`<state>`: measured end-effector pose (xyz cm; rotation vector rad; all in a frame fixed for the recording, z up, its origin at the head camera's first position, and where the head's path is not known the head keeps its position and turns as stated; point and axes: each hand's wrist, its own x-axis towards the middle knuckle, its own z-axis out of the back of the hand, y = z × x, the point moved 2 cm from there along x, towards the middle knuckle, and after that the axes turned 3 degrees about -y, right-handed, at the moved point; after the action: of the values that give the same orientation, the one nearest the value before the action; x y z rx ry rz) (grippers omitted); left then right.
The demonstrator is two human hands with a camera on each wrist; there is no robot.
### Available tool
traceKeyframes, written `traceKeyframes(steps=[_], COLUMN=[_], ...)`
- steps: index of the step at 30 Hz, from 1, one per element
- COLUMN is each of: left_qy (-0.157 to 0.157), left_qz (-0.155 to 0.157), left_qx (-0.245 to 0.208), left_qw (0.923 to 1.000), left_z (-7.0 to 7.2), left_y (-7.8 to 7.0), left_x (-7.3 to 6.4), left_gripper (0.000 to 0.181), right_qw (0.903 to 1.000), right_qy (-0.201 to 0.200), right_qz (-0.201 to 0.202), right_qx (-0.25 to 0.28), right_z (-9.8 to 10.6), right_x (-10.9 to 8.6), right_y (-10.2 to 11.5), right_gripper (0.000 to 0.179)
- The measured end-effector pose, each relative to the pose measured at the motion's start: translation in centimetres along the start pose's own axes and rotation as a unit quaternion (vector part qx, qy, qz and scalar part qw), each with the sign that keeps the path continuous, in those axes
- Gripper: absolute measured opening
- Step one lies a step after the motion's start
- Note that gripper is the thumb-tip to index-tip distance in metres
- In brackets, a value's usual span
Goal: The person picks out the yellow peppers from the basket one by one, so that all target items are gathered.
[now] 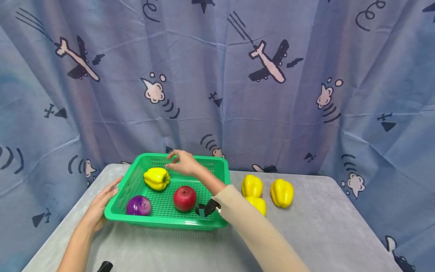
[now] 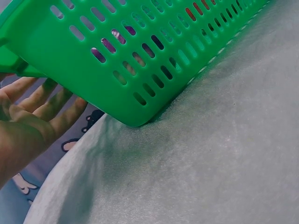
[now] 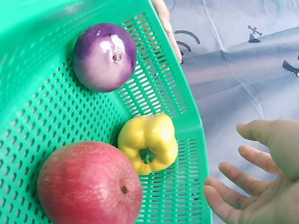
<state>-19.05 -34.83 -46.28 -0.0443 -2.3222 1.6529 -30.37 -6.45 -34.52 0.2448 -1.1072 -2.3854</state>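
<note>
A green plastic basket (image 1: 163, 221) with slotted walls stands on the table. My left hand (image 1: 103, 202) touches its left side from outside, fingers extended along the wall; these fingers also show under the rim in the left wrist view. Over the back of the basket hovers my right hand (image 1: 184, 162), holding nothing, fingers loosely bent and apart. Nearest to it inside lies a yellow bell pepper (image 1: 157, 178), its stem end visible in the right wrist view. A red apple (image 1: 185, 198) and a round, glossy purple vegetable (image 1: 139, 206) with a pale patch also lie in the basket.
Right of the basket lie a yellow bell pepper (image 1: 252, 185), another (image 1: 257, 204) partly behind my right sleeve, and a third (image 1: 282, 193) farther right. A blue curtain (image 1: 204, 94) printed with planes hangs behind the grey table (image 1: 326, 226). A black object (image 1: 105, 266) shows at the bottom edge.
</note>
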Motion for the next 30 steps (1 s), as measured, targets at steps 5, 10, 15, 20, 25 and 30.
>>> traceKeyframes(steps=[5,10,15,20,25,30], left_qy=[-0.007,-0.015,-0.011,-0.012,-0.007,-0.003], left_qz=[0.003,0.006,0.01,0.009,0.009,0.007], left_qx=[0.005,0.012,0.01,0.008,0.003,-0.001], left_qw=[1.0,0.9998,0.9998,0.9999,0.9999,1.0], left_z=[-0.1,-0.2,-0.2,0.0,0.2,0.3], left_y=[0.2,0.5,0.6,0.5,0.4,0.2], left_x=[0.0,0.1,0.1,0.0,0.0,0.1], left_gripper=[0.051,0.05,0.049,0.05,0.05,0.05], right_qw=[0.9999,1.0,0.9999,0.9998,0.9997,0.9997], right_qy=[0.002,0.003,0.001,0.006,0.007,0.007], right_qz=[0.001,0.001,0.003,0.01,0.013,0.011], right_qx=[-0.011,-0.008,-0.014,-0.015,-0.018,-0.018], right_z=[-0.4,-1.0,-1.7,-2.5,-3.2,-3.8], right_x=[0.6,1.3,1.8,2.3,2.8,3.1], right_y=[-0.7,-1.5,-1.9,-2.0,-2.0,-2.0], right_gripper=[0.036,0.042,0.043,0.043,0.044,0.046])
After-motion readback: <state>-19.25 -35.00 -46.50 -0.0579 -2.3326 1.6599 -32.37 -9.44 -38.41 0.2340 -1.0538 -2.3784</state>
